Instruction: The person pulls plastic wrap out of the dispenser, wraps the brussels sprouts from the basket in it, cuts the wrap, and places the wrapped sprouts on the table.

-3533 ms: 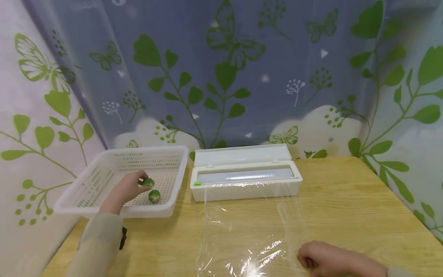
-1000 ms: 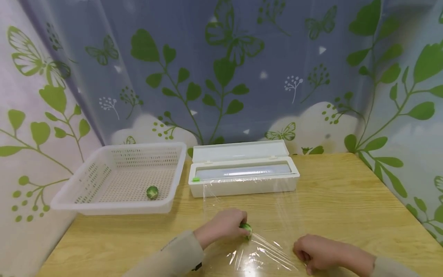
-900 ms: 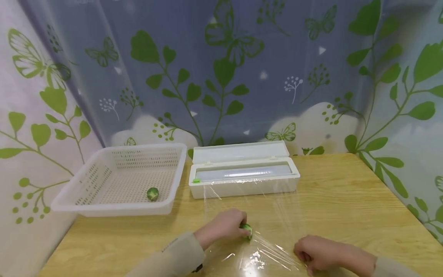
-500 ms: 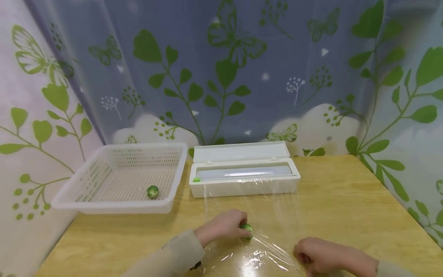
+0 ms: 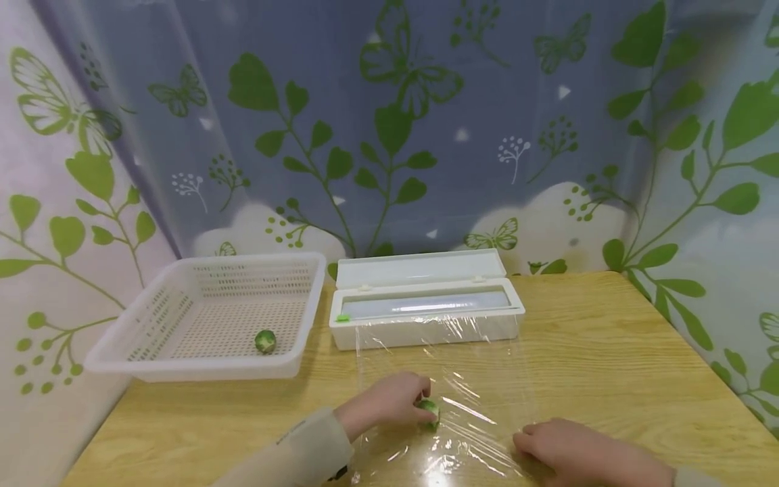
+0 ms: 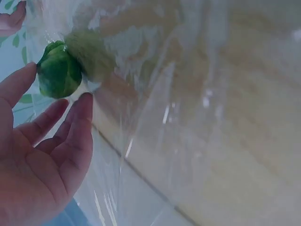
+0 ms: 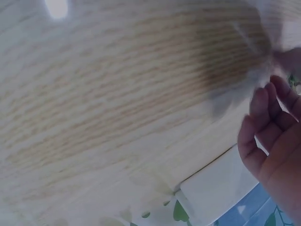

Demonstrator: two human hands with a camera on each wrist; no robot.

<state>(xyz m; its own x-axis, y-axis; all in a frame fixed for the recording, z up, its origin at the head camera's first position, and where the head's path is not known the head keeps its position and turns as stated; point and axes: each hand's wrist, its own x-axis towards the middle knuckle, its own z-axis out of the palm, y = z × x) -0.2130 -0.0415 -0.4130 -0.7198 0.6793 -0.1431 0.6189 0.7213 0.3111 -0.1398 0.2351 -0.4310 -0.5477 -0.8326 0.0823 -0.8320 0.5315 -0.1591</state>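
Observation:
My left hand (image 5: 389, 402) holds a small green Brussels sprout (image 5: 429, 414) between thumb and fingers, low over a stretched sheet of clear cling film (image 5: 468, 406). In the left wrist view the thumb touches one side of the sprout (image 6: 59, 70), while the fingertips lie close beneath it. My right hand (image 5: 584, 446) is at the film's near right corner; the right wrist view has the film gathered at its thumb and fingertips (image 7: 277, 84). The film runs out of a white dispenser box (image 5: 426, 331), lid up, with a roll inside.
At the left stands a white perforated plastic basket (image 5: 207, 368) with another Brussels sprout (image 5: 265, 341) in it. A green slider (image 5: 343, 318) sits at the dispenser's left end. The wooden table (image 5: 608, 365) meets a patterned curtain (image 5: 292, 169) behind.
My left hand has brought one sprout out of the basket and across to the film. Lately its fingers show more of the sprout. The right hand's knuckles have turned slightly, still at the film's corner.

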